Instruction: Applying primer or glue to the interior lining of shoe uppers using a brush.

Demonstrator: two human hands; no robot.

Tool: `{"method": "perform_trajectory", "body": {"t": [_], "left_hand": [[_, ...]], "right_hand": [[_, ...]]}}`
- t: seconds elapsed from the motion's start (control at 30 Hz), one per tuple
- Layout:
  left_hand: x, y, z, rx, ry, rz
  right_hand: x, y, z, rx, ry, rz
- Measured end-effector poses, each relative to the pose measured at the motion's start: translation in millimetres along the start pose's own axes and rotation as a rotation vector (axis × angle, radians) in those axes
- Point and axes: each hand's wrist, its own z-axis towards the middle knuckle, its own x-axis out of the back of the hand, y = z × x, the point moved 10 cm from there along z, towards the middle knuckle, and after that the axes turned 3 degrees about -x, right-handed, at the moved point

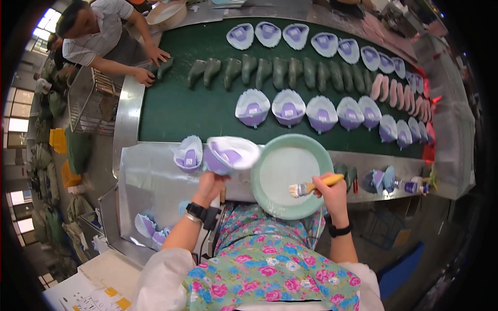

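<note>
My left hand [211, 186] grips a purple and white shoe upper [222, 158], raised beside the basin and slightly smeared by motion. Between the fingers of my right hand [333, 196] is a flat paintbrush [307, 187] with a yellow handle. Its pale, coated bristles point left, above the milky white liquid [282, 173]. That liquid lies in a round light-green basin [258, 184] close to my apron. Just left of the held piece, another shoe upper [188, 155] rests on the metal ledge.
Across the green conveyor belt [181, 111] run rows of shoe uppers [288, 107], dark shoe lasts [263, 72] and pink insoles [393, 93]. A co-worker's hand [144, 76] touches a last at far left. More uppers [148, 225] lie lower left; bottles [412, 185] stand right.
</note>
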Motion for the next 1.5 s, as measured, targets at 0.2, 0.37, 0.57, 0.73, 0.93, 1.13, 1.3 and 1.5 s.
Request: {"method": "perform_trajectory", "body": {"t": [0.2, 0.37, 0.57, 0.73, 0.93, 1.13, 1.3, 1.5], "left_hand": [[42, 52, 142, -0.377, 0.164, 0.069], [102, 11, 184, -0.104, 0.286, -0.039], [117, 137, 40, -0.521, 1.14, 1.739], [282, 61, 15, -0.036, 0.874, 0.757], [116, 64, 4, -0.293, 0.675, 0.747], [14, 84, -72, -0.205, 0.184, 0.076], [-6, 69, -108, -0.268, -0.157, 0.503], [-35, 65, -123, -0.366, 0.004, 0.498]], "right_hand": [[-22, -9, 10, -0.077, 0.063, -0.09], [-53, -12, 19, -0.104, 0.044, -0.1], [-85, -38, 38, 0.106, 0.0, -0.312], [-183, -56, 40, 0.273, -0.277, -0.418], [-285, -96, -11, 0.894, -0.332, -0.778], [-281, -81, -37, 0.797, -0.48, -0.867], [-263, -100, -70, 0.627, -0.732, -0.459], [-217, -94, -78, 0.626, -0.731, -0.431]]}}
